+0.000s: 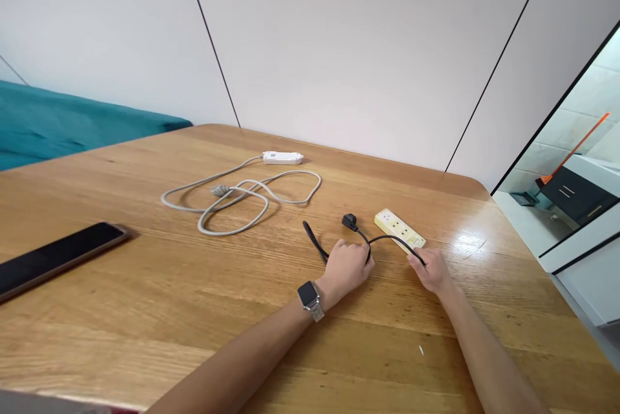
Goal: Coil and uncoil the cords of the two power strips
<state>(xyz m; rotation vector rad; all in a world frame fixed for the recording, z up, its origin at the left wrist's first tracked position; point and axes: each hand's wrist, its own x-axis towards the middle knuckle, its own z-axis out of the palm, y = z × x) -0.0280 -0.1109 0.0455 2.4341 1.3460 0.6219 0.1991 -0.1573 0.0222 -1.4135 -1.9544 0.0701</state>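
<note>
My left hand [349, 263], with a watch at its wrist, is closed around a gathered black power cord [317, 245]. A loop of the cord sticks out on its left, and the black plug [349, 221] lies just beyond the knuckles. From there the cord arches across to my right hand [430, 269], whose thumb and fingers pinch it. A yellowed power strip [400, 229] with several sockets rests on the table right behind my right hand; its near end is close to the fingertips.
A white power strip [283, 157] lies farther back, its grey cord [233, 232] in loose loops. The dark phone-like slab [58, 258] lies at the left. The wooden table [194, 323] meets a white wall [349, 65]. A teal sofa [72, 120] stands at the left.
</note>
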